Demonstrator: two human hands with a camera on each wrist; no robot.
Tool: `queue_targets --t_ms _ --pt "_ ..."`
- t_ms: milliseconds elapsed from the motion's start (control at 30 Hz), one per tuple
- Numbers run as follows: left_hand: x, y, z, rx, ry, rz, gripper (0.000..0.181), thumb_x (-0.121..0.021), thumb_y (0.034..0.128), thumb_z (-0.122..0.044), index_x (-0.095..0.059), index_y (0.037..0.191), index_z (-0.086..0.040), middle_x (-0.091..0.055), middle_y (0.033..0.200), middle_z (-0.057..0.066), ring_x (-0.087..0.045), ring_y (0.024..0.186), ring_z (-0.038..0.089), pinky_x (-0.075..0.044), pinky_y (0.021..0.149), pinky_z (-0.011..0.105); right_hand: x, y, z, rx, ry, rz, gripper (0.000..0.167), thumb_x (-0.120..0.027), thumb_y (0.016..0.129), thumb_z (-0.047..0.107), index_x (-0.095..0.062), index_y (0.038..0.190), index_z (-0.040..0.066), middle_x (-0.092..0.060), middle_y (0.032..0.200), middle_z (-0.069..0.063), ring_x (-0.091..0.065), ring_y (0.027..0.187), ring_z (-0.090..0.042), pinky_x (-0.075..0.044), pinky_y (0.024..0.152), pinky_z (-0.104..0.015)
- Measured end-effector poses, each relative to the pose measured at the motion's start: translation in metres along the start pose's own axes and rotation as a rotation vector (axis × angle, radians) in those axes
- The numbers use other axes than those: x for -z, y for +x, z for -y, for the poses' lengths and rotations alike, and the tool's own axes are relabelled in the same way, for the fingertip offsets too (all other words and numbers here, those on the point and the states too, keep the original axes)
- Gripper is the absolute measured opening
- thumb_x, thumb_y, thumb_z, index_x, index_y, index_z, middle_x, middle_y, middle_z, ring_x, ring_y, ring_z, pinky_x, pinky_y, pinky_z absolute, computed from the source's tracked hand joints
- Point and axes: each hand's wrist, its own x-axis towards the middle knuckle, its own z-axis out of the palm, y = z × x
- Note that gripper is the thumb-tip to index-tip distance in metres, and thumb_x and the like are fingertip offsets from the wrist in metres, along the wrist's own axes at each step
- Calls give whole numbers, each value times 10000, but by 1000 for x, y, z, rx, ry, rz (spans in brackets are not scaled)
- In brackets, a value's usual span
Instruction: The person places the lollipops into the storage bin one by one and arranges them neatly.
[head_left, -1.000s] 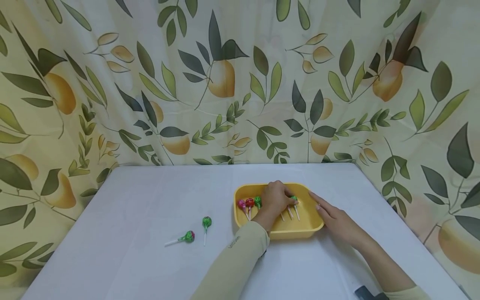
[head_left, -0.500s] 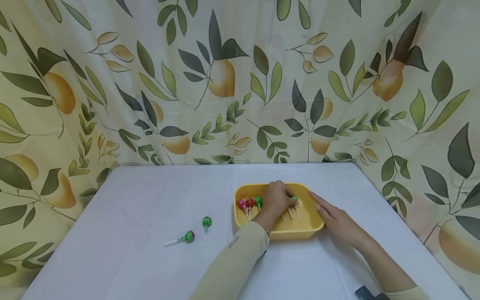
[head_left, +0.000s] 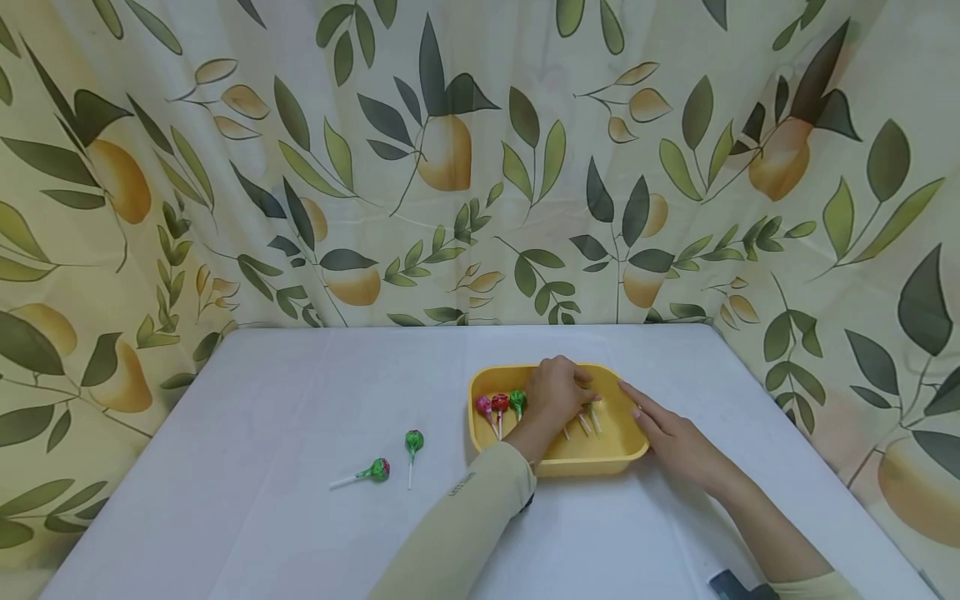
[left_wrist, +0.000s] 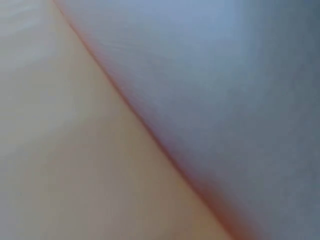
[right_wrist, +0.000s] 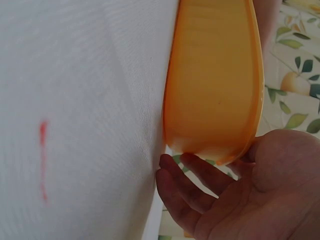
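A yellow tray (head_left: 592, 468) stands on the table. My left hand (head_left: 553, 393) reaches into it, fingers curled down over a lollipop (head_left: 595, 418) whose head they cover; other white sticks show beneath the hand. To its left in the tray lie a pink lollipop (head_left: 483, 407), a red lollipop (head_left: 500, 403) and a green lollipop (head_left: 517, 402). My right hand (head_left: 678, 442) rests along the tray's right end. In the right wrist view its fingers (right_wrist: 207, 175) lie loosely bent against the outer wall, with the thumb side at the rim.
Two green-wrapped lollipops, one upright in view (head_left: 414, 443) and one lying sideways (head_left: 375, 471), rest on the white table (head_left: 300, 392) left of the tray. A leaf-and-fruit patterned curtain (head_left: 480, 167) hangs behind. The left wrist view is blurred.
The left hand's fingers have shifted slightly and now cover the green lollipop head that showed beside them before. The right hand and tray stay in place.
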Motion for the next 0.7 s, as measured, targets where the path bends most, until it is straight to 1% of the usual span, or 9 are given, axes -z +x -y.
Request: queue_targets --t_ms 100,233,500,600,700 --pt "3 -1 -1 -2 -58 -21 275 -941 756 -361 -851 1000 -273 -761 942 -150 -668 980 89 -489 784 229 0 0 0 -10 3 5 571 -365 1136 398 -259 1657 188 -303 1628 -245 -283 1451 -534 -279 1088 -710" --pt "10 -3 -2 5 -145 -33 264 -943 756 -340 -853 989 -255 -765 969 -133 -667 1007 105 -496 857 237 -1 0 0 -24 13 11 579 -365 1133 417 -256 1658 199 -296 1633 -239 -279 1454 -532 -280 1080 -720" --pt "34 -7 -2 4 -253 3 269 -947 748 -339 -856 980 -239 -775 967 -106 -682 1068 144 -499 920 270 -1 1 -1 -21 -1 11 577 -355 1136 411 -257 1657 184 -293 1634 -242 -286 1446 -541 -285 1068 -728" --pt "44 -9 1 12 -292 25 265 -944 755 -337 -856 988 -247 -770 992 -115 -660 1125 167 -486 968 317 -1 1 -1 -13 -10 5 571 -355 1137 406 -263 1655 186 -301 1630 -242 -291 1441 -548 -281 1066 -734" --pt "55 -13 7 3 -327 40 264 -937 766 -332 -855 998 -236 -762 1028 -114 -629 1176 188 -458 1022 365 -1 1 -1 -17 -14 6 572 -354 1136 410 -260 1657 193 -299 1632 -240 -289 1441 -548 -281 1068 -731"
